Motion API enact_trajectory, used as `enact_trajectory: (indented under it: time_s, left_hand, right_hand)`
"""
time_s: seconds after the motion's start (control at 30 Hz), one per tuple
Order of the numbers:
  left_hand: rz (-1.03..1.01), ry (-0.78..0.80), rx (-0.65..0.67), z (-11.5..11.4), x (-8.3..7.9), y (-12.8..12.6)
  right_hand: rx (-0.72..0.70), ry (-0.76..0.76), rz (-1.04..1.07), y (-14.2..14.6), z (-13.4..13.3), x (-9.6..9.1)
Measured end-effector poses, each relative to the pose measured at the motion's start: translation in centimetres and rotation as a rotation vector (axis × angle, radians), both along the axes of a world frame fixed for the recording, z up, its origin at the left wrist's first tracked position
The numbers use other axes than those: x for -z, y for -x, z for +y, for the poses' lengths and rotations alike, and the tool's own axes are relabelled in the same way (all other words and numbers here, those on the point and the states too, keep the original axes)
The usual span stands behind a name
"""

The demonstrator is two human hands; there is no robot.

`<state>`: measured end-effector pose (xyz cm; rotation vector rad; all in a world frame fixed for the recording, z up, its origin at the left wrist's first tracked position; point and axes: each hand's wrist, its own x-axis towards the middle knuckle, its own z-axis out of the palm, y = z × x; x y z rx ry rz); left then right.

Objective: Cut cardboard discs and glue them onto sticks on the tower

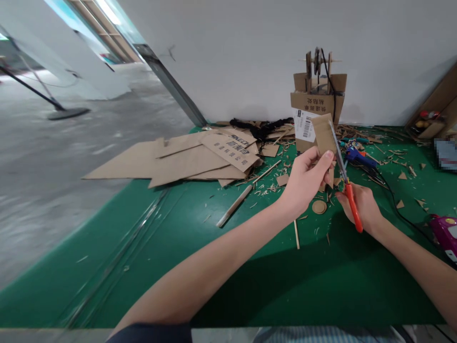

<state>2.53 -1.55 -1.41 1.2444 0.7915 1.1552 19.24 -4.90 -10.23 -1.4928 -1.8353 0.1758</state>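
My left hand [310, 177] pinches a small rectangular piece of cardboard [324, 135] between thumb and fingers, held upright above the table. My right hand [362, 205] is closed round the red handles of a pair of scissors [352, 209]. The scissor blades point up and lie along the right edge of the cardboard piece. Just behind it stands a cardboard box [303, 130] with a barcode label, topped by two uprights and a wheel on a stick. Below my hands, round cardboard discs [319, 206] lie on the green table [271, 281].
Flat cardboard sheets [193, 159] are piled at the left back. A wooden stick [233, 207] lies before them among scattered scraps. At the right are a blue glue gun [360, 158] with a black cord, a purple object [446, 233] and an open cardboard box [437, 112].
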Motion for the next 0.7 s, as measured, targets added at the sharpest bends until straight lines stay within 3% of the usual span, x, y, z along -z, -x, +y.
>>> enact_trajectory:
  time_s: [0.7]
  left_hand:
    - [-0.088, -0.018, -0.051, 0.59, 0.81, -0.16]
  right_hand:
    - [0.029, 0.03, -0.009, -0.1, 0.22, -0.15]
